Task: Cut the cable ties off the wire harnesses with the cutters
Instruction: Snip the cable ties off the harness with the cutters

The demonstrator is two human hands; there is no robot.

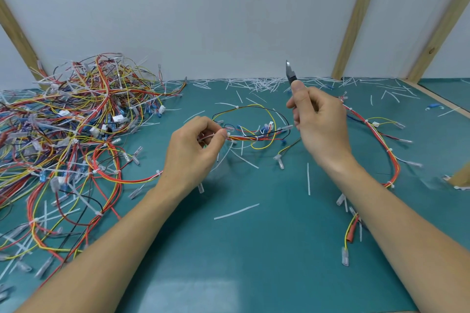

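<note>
Teal surface [254,249] carries a tangled heap of wire harnesses [68,129] at left, one looped harness [254,129] at centre, another harness [381,145] at right, and cut cable ties [264,84] scattered mainly along the far edge.

left hand [197,146]: fingers pinched, low | right hand [318,119]: fingers curled, raised | forearms bare

Heap of wire harnesses [73,119] at far left on the counter [254,249], against the back wall [203,7]. Single harness [254,132] at centre, between left hand [195,150] and right hand [320,122]; left hand pinching its near-left end. Cutters [290,72] above right hand, raised clear of the counter. Another harness [381,140] to the right, behind right forearm. Cut ties [259,84] along the wall foot; loose tie [236,211] in front of centre.
</note>
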